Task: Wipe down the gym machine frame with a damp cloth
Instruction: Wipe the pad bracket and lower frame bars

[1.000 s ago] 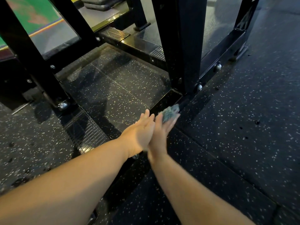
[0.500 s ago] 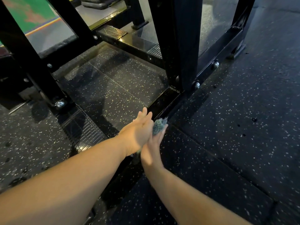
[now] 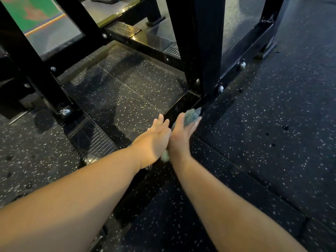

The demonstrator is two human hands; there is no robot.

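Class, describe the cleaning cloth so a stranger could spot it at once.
Find the thick black upright post of the gym frame and follow it down to the floor rail at its foot. There the right hand presses a cloth on the rail: the only fuzzy grey-blue thing among hard black metal.

Beneath fingers (image 3: 193, 125) of right hand (image 3: 179, 138), cloth (image 3: 190, 116) on base rail (image 3: 179, 110); just beyond, upright post (image 3: 205, 51); touching on the left, left hand (image 3: 154, 140); farther left, tread plate (image 3: 91, 139).

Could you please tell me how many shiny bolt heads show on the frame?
6: two right bolts on the base rail, one lower-left bolt, three upper-left bolts. Others may be hidden.
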